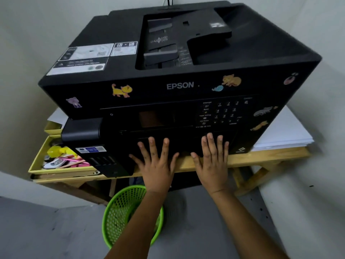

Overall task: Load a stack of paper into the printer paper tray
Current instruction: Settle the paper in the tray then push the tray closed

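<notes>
In the head view, a bulky black plastic printer (179,71) dotted with cat stickers fills the upper and middle frame, sitting on a pale wooden table (270,156). Low at centre, the person's left hand (155,161) and right hand (211,157) lie flat, fingers spread apart and gripping nothing, palms pressed on the dark front panel of the paper tray (183,144); I would guess they are placed side by side so the drawer moves evenly, though whether it is being pushed shut or about to be pulled I cannot tell. The tray looks closed, its inside hidden. A thick white stack of paper sheets (283,135) rests on the table at middle right, just beside the printer. At lower left of the printer sits a yellow box of stationery (37,165), and a green mesh wastebasket (121,212) stands on the floor, bottom centre.
</notes>
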